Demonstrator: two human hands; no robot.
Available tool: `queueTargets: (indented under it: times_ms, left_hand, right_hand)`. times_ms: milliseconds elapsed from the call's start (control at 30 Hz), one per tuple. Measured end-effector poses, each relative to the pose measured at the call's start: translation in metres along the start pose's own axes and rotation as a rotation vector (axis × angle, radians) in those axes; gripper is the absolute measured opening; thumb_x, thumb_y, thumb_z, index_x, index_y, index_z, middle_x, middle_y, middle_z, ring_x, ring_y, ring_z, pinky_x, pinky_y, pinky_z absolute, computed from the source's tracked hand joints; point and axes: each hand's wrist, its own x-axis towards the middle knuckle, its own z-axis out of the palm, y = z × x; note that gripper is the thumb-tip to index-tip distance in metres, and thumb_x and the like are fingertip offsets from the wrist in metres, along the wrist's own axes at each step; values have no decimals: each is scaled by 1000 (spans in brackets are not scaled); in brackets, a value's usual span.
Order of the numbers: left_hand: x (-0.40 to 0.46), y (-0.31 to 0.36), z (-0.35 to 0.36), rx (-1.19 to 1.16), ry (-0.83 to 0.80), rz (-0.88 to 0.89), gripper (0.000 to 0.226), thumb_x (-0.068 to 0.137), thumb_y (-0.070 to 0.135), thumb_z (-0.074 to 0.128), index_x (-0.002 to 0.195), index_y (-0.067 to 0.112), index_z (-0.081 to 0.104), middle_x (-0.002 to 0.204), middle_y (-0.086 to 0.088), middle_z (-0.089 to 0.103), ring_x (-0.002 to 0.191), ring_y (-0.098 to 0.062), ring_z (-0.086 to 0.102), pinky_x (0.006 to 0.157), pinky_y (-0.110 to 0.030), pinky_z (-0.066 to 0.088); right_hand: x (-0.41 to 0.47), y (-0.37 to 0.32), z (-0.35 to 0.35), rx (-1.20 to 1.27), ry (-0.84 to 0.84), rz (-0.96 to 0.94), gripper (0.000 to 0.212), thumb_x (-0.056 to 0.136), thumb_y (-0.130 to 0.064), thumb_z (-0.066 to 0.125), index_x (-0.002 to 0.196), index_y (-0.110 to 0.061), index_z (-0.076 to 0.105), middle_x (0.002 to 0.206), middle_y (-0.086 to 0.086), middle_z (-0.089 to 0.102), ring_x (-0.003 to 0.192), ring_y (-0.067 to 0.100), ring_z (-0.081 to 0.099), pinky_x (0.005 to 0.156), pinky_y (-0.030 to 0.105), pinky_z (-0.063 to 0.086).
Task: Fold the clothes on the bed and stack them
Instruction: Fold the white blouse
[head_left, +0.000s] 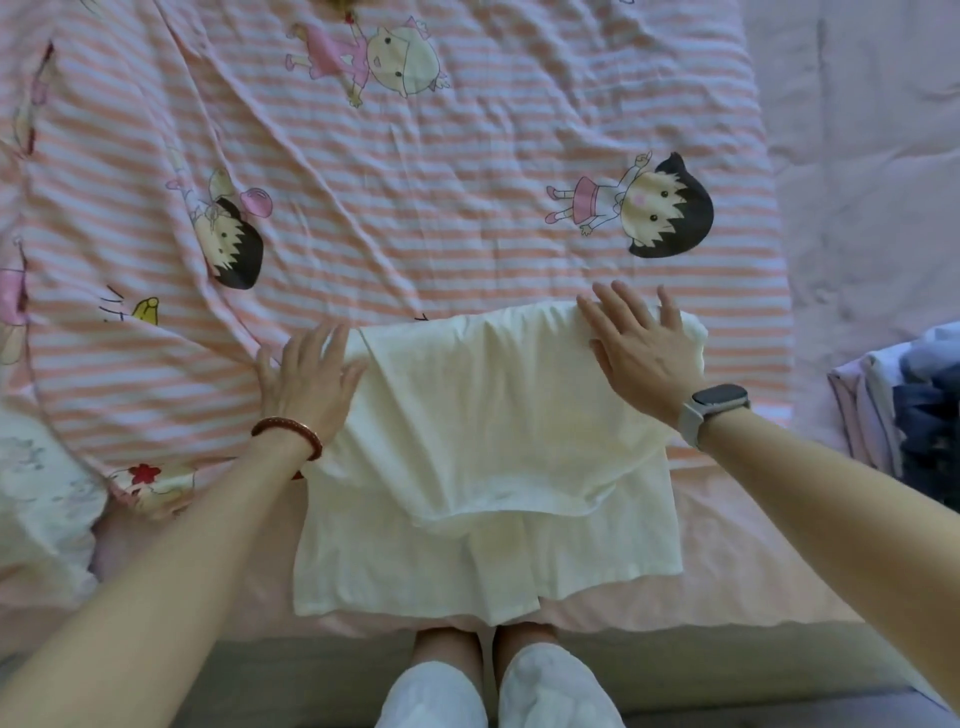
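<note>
A cream-white garment (483, 467) lies partly folded at the near edge of the bed, its upper layer doubled over towards me. My left hand (306, 379) lies flat with straight fingers on the garment's far left corner. My right hand (641, 348) presses flat on the far right corner, fingers spread. Neither hand grips the cloth. A red bead bracelet is on my left wrist and a watch on my right.
The bed is covered by a pink-and-white striped quilt (415, 208) with cartoon figures. A stack of folded clothes (904, 410), dark blue and pale lilac, sits at the right edge. A white patterned cloth (41, 493) lies at the near left. My knees show below the bed edge.
</note>
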Motion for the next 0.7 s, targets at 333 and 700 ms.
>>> queueTargets:
  times_ms: [333,700]
  left_hand:
    - [11,-54,-15,-334,55,-48,22,93,14,53,106,1,66,107,-18,52,99,-36,51,81,-41,43]
    - [45,-6,-24,-214,-345,219,63,83,42,63,139,28,37,135,-3,46,119,-23,46,95,-36,39]
  right_hand:
    - [26,34,4,107,-92,155,29,97,-27,42,121,-13,52,115,10,56,110,30,50,90,38,32]
    - [27,46,-6,219,-228,136,34,97,-28,43,130,-18,46,124,6,55,110,29,52,80,35,37]
